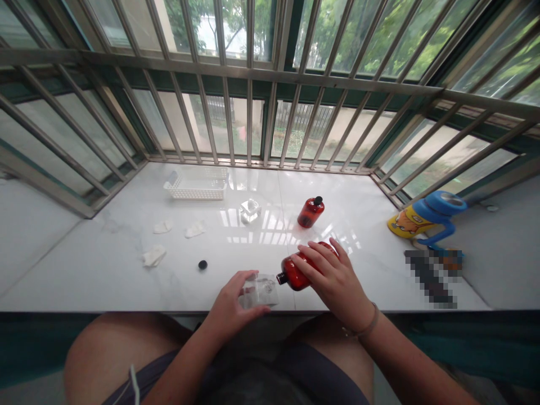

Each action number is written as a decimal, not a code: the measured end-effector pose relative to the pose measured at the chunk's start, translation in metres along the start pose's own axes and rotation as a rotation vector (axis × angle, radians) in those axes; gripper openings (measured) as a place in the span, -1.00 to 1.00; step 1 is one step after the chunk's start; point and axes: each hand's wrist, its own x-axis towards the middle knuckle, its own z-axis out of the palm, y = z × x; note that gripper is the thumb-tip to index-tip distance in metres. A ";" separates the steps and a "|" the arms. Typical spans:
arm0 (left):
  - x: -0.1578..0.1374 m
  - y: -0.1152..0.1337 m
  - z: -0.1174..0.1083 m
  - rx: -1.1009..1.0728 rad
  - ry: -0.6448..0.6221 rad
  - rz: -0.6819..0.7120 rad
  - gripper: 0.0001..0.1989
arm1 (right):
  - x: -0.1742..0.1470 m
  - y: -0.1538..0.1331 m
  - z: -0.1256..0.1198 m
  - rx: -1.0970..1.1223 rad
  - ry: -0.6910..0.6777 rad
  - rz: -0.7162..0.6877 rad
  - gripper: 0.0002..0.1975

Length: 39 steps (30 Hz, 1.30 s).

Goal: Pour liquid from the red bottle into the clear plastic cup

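My right hand (pixel 331 278) is wrapped over a red see-through bottle (pixel 296 274), which is tilted on its side with its uncapped dark neck pointing left. Close by that neck, a clear glass bottle (pixel 262 291) is gripped between the thumb and fingers of my left hand (pixel 232 304). The two openings are close together; whether they touch I cannot tell. Left of my hands a black cap (pixel 203 264) lies on the white counter (pixel 236 250). Farther back a second red bottle (pixel 311 212) stands with a black cap on.
Behind my left hand is another clear glass container (pixel 250 211). Several crumpled white tissues (pixel 154 256) lie at the left, with a white plastic basket (pixel 196 185) beyond. A blue-and-yellow flask (pixel 426 215) stands right, near a blurred-out dark object (pixel 430 278). Metal window bars (pixel 270 73) close the back.
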 end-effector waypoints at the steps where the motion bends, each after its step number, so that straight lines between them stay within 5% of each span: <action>1: 0.000 -0.001 0.000 -0.005 -0.001 0.000 -0.28 | 0.000 0.000 0.000 0.000 0.001 0.001 -0.56; 39: -0.002 0.008 0.000 -0.061 0.000 0.004 -0.27 | 0.012 0.004 -0.016 -0.056 0.006 -0.063 -0.58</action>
